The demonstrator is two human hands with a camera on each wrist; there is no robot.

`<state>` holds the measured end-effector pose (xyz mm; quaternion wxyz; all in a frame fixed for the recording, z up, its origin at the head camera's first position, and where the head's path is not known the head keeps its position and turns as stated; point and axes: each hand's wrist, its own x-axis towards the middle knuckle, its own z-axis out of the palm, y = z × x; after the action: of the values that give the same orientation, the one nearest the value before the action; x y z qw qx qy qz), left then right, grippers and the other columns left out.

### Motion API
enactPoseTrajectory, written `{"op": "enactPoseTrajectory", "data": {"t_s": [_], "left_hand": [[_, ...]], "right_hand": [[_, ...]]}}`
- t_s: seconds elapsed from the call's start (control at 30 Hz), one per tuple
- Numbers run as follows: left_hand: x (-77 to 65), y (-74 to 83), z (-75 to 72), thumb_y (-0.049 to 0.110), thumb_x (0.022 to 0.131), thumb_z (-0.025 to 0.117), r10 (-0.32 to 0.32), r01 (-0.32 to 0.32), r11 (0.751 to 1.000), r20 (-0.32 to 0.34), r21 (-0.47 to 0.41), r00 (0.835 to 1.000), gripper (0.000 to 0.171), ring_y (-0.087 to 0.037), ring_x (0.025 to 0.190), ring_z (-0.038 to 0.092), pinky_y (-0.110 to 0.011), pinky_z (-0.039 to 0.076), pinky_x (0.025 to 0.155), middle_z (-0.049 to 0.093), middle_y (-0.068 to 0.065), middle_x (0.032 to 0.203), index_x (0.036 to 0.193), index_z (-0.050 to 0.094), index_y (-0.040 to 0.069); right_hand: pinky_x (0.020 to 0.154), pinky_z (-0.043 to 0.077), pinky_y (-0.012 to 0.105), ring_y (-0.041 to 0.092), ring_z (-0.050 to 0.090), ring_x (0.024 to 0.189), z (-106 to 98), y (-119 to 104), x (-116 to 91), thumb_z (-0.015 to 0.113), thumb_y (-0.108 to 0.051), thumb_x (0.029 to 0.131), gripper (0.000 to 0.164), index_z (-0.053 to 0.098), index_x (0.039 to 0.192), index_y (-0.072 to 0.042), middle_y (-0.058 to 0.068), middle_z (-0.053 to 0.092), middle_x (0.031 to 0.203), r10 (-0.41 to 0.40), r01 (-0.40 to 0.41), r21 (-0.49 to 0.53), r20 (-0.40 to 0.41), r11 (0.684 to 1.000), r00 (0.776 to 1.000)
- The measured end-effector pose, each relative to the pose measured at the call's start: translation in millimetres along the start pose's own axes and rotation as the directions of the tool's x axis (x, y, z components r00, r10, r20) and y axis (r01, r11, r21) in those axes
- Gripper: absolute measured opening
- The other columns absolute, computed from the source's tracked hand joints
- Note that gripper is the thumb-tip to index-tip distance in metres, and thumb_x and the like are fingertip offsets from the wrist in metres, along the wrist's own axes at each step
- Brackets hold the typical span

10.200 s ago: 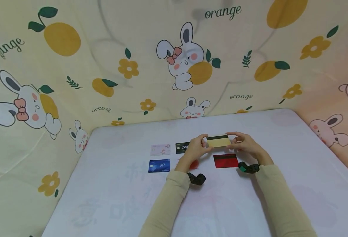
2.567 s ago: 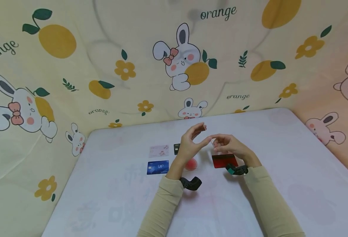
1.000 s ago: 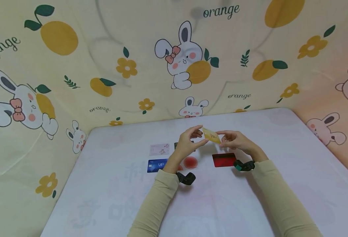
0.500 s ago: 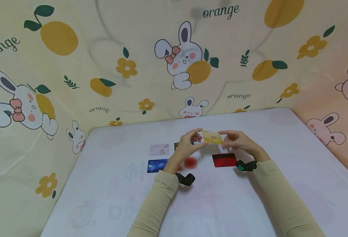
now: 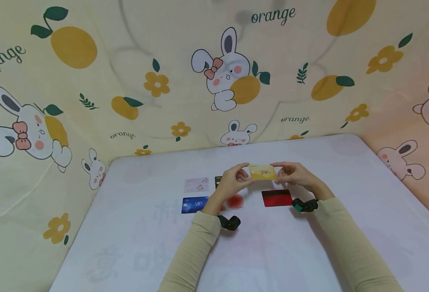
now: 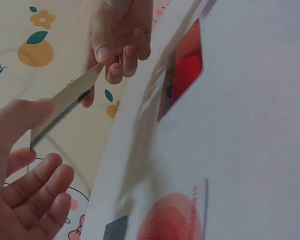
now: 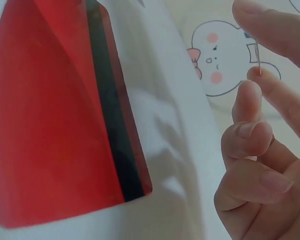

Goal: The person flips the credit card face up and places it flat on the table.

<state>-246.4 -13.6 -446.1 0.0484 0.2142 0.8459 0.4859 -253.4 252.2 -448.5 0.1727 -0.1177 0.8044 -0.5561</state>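
Note:
A gold card (image 5: 262, 172) is held up above the far part of the table, its printed face toward the head camera. My left hand (image 5: 232, 180) pinches its left end between thumb and index finger. At the opposite end, my right hand (image 5: 296, 174) pinches it the same way. The left wrist view shows the dark stripe on the back of the gold card (image 6: 67, 102). Below my right hand lies a red card (image 5: 277, 198), stripe side up. My left hand and wrist partly cover a dark card (image 5: 218, 181) and a card with a red circle (image 5: 235, 201).
Left of my hands lie a blue VIP card (image 5: 194, 205) and a pale pink card (image 5: 196, 185). The white table (image 5: 127, 243) ends at a patterned cloth backdrop (image 5: 156, 134) behind and at the sides.
Earlier the gold card showed its striped back, then stood nearly edge-on. It has since been turned over and levelled, printed face showing, with both hands on it. The cards on the table have not moved.

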Motion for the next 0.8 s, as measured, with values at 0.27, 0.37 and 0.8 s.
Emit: {"op": "enactPoseTrajectory", "data": {"t_s": [0.27, 0.37, 0.8], "left_hand": [[-0.1, -3.4, 4.6, 0.022, 0.083, 0.075, -0.032, 0.031, 0.998, 0.019, 0.053, 0.999, 0.061, -0.007, 0.074, 0.051, -0.01, 0.042, 0.066, 0.067, -0.012, 0.096, 0.138, 0.051, 0.009], [-0.5, -5.4, 6.5, 0.023, 0.084, 0.075, -0.046, 0.045, 0.997, 0.021, 0.068, 0.999, 0.06, -0.007, 0.074, 0.05, -0.011, 0.041, 0.066, 0.066, -0.011, 0.096, 0.138, 0.051, 0.011], [6.4, -14.0, 21.1, 0.027, 0.083, 0.075, -0.049, 0.049, 0.977, -0.007, 0.207, 0.999, 0.056, -0.004, 0.064, 0.042, -0.015, 0.034, 0.062, 0.055, 0.001, 0.074, 0.133, 0.055, 0.011]], "right_hand": [[0.049, 0.033, 0.02, 0.004, 0.04, 0.058, -1, 2, 0, 0.073, -0.008, 0.082, 0.064, 0.046, 0.14, 0.0, -0.008, 0.054, 0.073, 0.019, -0.019, -0.02, -0.01, 1.0, 1.0], [0.049, 0.032, 0.02, 0.004, 0.039, 0.057, -2, 3, 1, 0.074, -0.009, 0.082, 0.065, 0.046, 0.14, 0.0, -0.008, 0.054, 0.073, 0.029, -0.029, -0.028, -0.01, 0.999, 1.0], [0.059, 0.039, 0.02, 0.006, 0.045, 0.067, -7, 11, 4, 0.074, -0.013, 0.082, 0.065, 0.046, 0.14, 0.0, -0.003, 0.052, 0.074, 0.071, -0.072, -0.117, -0.014, 0.99, 0.997]]}}
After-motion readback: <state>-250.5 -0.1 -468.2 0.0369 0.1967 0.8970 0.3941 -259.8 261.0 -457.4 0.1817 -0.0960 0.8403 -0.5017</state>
